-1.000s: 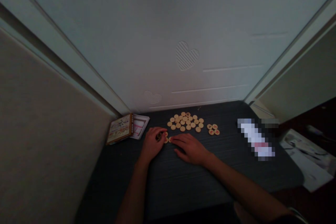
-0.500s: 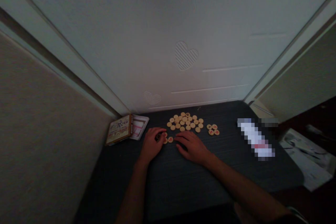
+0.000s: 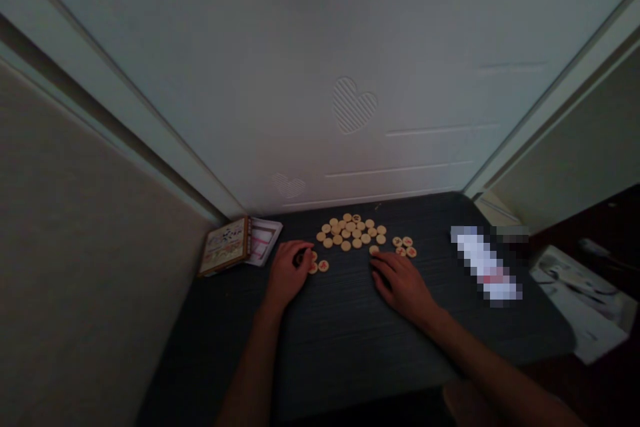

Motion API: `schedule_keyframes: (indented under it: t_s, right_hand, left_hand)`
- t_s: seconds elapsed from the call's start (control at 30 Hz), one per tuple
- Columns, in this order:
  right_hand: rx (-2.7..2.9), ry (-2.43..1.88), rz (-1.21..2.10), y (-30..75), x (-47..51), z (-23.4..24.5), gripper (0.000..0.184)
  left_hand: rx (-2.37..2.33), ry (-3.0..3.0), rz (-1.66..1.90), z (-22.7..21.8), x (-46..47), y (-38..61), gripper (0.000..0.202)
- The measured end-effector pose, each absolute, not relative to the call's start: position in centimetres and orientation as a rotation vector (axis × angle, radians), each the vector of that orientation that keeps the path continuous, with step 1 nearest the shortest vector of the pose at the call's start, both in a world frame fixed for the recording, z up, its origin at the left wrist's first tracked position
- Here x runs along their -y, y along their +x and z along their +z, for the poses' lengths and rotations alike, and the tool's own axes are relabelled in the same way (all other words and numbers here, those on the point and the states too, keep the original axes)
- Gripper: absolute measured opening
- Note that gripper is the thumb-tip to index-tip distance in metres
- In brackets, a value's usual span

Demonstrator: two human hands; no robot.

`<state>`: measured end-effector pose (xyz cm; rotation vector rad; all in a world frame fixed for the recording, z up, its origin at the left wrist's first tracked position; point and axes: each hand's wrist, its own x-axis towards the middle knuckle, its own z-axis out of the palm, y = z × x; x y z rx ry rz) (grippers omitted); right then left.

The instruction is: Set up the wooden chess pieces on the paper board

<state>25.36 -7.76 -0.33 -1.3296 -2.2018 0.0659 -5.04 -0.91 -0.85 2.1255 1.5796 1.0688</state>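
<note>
My left hand (image 3: 290, 272) rests on the dark table, fingers curved and thumb apart. It arches beside a few round wooden Chinese chess pieces; one red-marked piece (image 3: 323, 266) lies just right of it. Others there are partly covered by the thumb and fingers. My right hand (image 3: 400, 283) reaches in from the right, fingers extended. Its fingertips touch a plain-faced chess piece (image 3: 374, 250), and the thumb stays apart from it. Behind both hands spreads a loose pile of chess pieces (image 3: 346, 246), mostly blank side up. A small cluster of marked pieces (image 3: 411, 252) sits right of the pile.
At the table's left back lies a patterned box (image 3: 223, 247), overlapping a tray-like box part (image 3: 267, 235). A blurred-out bright object (image 3: 483, 260) lies on the right. White papers (image 3: 585, 300) are beyond the table's right edge. A white panel with hearts (image 3: 354, 105) rises behind.
My right hand has moved right, from beside the pieces near my left hand to a plain piece at the pile's right front. That piece has shifted slightly towards me. My left hand barely moves.
</note>
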Motion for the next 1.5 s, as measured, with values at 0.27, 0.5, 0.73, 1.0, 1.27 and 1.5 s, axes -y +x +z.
schedule_keyframes:
  t_s: [0.27, 0.5, 0.73, 1.0, 1.27, 1.5]
  right_hand:
    - [2.148, -1.269, 0.199, 24.98, 6.94, -0.48, 0.03]
    - [2.164, -1.169, 0.362, 25.31, 7.18, -0.91, 0.025]
    - [2.102, -1.113, 0.468, 25.63, 7.23, -0.94, 0.023]
    - [1.97, -1.148, 0.463, 25.74, 6.97, -1.01, 0.021]
    - [1.926, -1.207, 0.477, 25.81, 6.86, -0.79, 0.025]
    - [1.912, -1.256, 0.483, 25.82, 6.89, -0.76, 0.026]
  left_hand:
    - [-1.591, 2.126, 1.102, -0.98, 0.91, -5.09, 0.016]
    - [-1.603, 2.126, 1.104, -0.91, 0.95, -5.04, 0.016]
    - [-1.599, 2.13, 1.113, -0.77, 0.96, -4.99, 0.016]
    - [-1.6, 2.114, 1.121, -0.6, 1.02, -4.9, 0.016]
    - [-1.609, 2.099, 1.107, -0.51, 0.98, -4.84, 0.016]
    - [-1.619, 2.101, 1.105, -0.62, 0.99, -4.89, 0.015]
